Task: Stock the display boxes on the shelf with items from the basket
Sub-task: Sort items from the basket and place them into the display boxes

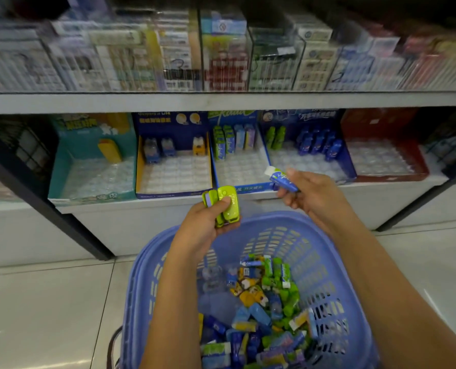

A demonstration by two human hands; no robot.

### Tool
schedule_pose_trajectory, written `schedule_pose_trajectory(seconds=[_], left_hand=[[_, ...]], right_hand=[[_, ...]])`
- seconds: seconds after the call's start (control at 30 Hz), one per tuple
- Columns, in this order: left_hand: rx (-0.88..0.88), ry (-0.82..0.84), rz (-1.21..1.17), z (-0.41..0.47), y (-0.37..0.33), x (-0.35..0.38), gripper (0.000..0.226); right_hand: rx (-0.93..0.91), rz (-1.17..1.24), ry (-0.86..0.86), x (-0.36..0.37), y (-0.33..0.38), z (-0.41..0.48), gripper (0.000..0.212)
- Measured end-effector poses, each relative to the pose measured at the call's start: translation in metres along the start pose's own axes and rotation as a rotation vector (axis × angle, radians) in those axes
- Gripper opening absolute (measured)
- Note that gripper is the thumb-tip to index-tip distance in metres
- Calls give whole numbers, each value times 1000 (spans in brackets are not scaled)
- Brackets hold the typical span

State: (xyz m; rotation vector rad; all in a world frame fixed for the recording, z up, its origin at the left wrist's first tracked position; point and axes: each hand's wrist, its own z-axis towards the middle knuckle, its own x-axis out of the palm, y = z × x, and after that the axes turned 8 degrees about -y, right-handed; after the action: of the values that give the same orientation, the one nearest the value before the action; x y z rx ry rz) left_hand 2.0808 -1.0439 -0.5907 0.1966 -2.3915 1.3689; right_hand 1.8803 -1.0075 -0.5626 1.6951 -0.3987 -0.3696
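Teal display box sat on the shelf beyond the basket, off to its left, with one yellow piece standing at the back. Next to it, still beyond the basket, was a navy box with a few small figures in its rear row. Left hand was raised above the basket's far rim, fingers and thumb curled around a clutch of lime-green cases. The basket itself held a loose heap of small packs in blue, green and yellow. Right hand was above the basket's far right rim, pinching one blue wrapped pack by its lower end. Straight behind it was a blue-rimmed box, part filled with like packs. A red box stood furthest right of the basket. Judged the goods light and small. The green cases look stiff and glossy, likely to slip if bunched, and the wrapped pack looks a little crushable. Best taken by the long sides, one at a time, and stood upright.
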Motion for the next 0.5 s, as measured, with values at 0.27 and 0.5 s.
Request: schedule_pose_trajectory(seconds=[0.27,0.5], left_hand=[[22,-82,-41,7,-1,-8,15],[4,-129,-127,18,-2,-14,10]], right_hand=[[-327,-482,-89,47,32,63,29],[-583,-985,75,81,40,110,27]])
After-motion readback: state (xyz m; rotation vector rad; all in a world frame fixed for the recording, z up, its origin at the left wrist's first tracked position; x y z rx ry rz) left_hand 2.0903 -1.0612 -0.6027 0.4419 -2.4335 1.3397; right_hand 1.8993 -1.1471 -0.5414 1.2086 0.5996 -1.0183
